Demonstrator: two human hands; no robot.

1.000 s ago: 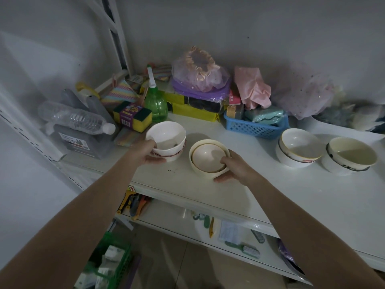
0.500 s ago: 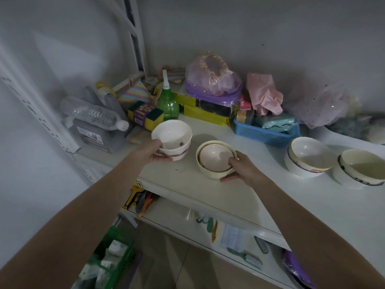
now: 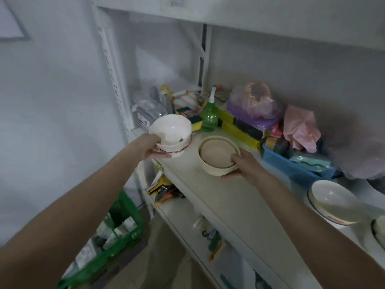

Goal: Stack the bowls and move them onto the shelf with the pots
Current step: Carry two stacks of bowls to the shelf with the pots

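Observation:
My left hand grips a small stack of white bowls with a red band, held up off the left end of the white shelf. My right hand grips a stack of cream bowls, thumb over the near rim, fingers under the base, just above the shelf. Another white bowl stack sits on the shelf at the right, and the edge of a further bowl shows at the frame's right border. No pots are in view.
Behind the bowls stand a green spray bottle, sponges, a clear water bottle, a blue basket and bagged items. An upper shelf runs overhead. A lower shelf holds tools; a green crate sits on the floor at left.
Both hands have lifted their bowl stacks off the shelf, the left one higher and leftward. The view has tilted up and left, bringing the upper shelf into sight.

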